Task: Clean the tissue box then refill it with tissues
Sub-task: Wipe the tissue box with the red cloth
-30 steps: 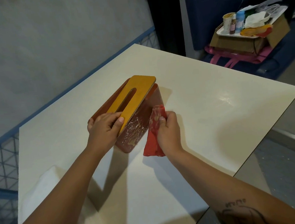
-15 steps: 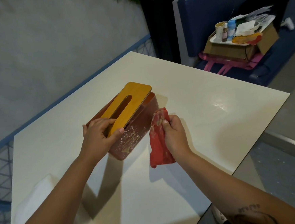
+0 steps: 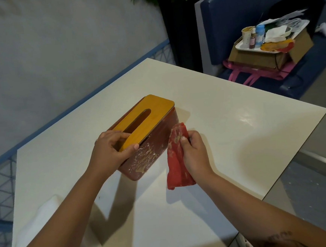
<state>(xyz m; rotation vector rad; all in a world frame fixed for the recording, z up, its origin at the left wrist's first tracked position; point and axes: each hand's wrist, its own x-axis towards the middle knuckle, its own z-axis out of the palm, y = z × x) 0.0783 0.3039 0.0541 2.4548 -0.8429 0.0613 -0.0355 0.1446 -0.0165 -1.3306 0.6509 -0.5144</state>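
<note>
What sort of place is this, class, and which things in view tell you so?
Probably a café or diner booth, though that is not certain: a padded blue bench stands at the far end of a plain white table, and a cluttered serving tray sits on the seat.

Dim, cool light from the left throws soft, overlapping shadows rightward off the tissue box (image 3: 157, 141), left forearm (image 3: 67, 208) and right forearm (image 3: 248, 198) across the cream table (image 3: 215, 103). Glare gleams near its right edge. Wide-angle margins bend and the background is soft.
</note>
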